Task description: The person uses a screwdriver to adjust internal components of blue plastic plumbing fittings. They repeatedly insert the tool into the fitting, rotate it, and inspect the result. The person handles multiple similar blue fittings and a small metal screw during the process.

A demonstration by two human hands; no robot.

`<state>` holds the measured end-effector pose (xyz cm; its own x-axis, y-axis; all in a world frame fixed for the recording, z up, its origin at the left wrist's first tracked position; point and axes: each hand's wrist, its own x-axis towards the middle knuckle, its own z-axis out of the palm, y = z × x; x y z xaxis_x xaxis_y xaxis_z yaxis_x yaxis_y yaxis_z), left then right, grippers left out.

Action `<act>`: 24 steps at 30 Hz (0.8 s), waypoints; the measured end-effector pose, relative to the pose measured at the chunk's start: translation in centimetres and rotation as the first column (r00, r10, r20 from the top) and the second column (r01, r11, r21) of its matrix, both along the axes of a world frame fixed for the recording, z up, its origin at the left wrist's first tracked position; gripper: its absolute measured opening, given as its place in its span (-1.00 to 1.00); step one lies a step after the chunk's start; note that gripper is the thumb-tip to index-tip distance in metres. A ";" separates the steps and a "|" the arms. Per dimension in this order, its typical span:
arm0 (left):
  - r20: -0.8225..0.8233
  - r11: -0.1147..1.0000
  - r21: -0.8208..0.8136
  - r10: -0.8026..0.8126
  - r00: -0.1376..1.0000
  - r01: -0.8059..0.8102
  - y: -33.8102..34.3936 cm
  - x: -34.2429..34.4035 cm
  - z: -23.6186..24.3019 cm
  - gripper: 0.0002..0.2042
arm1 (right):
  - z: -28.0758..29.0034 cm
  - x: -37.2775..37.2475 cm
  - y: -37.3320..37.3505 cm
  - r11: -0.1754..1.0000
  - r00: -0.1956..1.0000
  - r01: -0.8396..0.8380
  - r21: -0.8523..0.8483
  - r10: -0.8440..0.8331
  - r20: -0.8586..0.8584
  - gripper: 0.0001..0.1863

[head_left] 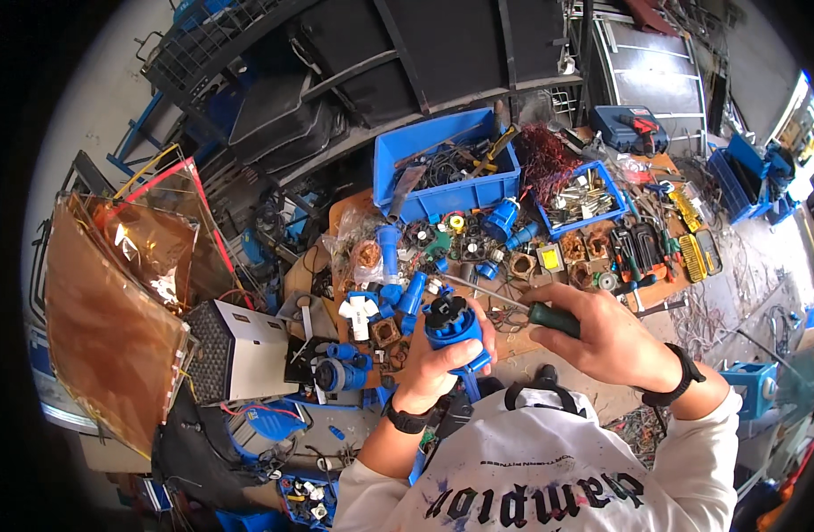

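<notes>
In my left hand [433,365] is a blue industrial plug [454,335], gripped around its body with its black inner end tipped upward. My right hand [593,330] is wrapped round the dark green handle of a screwdriver [553,319]. The screwdriver's metal shaft points left and away, above the plug and apart from it. Just beyond the plug lie several blue plug housings [413,293] and a white fitting [360,312] on the cluttered workbench [513,341].
A blue crate [447,204] of tools and cables stands at the back, beside a shallow blue tray [586,229] of metal parts. Pliers and cutters [642,248] lie at the right. A blue case [615,129] and a red drill [644,133] sit behind. A white box [251,350] stands left.
</notes>
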<state>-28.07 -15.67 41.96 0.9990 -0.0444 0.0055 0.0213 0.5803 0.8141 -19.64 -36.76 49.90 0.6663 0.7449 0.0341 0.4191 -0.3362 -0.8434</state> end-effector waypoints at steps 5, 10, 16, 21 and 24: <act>0.015 0.901 -0.386 -0.206 0.978 0.196 1.3 -0.2 -1.0 -0.52 | 1.5 -0.2 -1.9 0.999 1.000 0.006 0.031 -0.006 -0.006 -0.69; 0.048 0.860 -0.454 -0.240 0.970 0.235 1.3 -0.8 -0.5 -0.51 | 3.2 -0.1 -2.7 0.992 0.994 -0.107 -0.068 0.105 -0.035 -0.70; 0.050 0.882 -0.399 -0.251 0.967 0.250 1.4 -0.9 -0.6 -0.49 | 4.6 -0.6 -2.6 0.985 0.990 -0.142 -0.096 0.143 0.003 -0.70; 0.040 0.915 -0.335 -0.224 0.974 0.225 1.3 -1.0 -0.3 -0.49 | 5.4 -1.0 -1.9 0.972 0.987 -0.146 -0.183 0.155 0.033 -0.69; -0.003 0.941 -0.287 -0.189 0.982 0.180 0.7 -1.3 0.4 -0.51 | 5.9 -1.4 -1.3 0.961 0.981 -0.177 -0.210 0.189 0.037 -0.69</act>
<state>-29.38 -14.99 42.39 0.9734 -0.2287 0.0153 0.1714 0.7708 0.6135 -21.07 -38.04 55.81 0.5192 0.8490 -0.0985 0.5343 -0.4124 -0.7379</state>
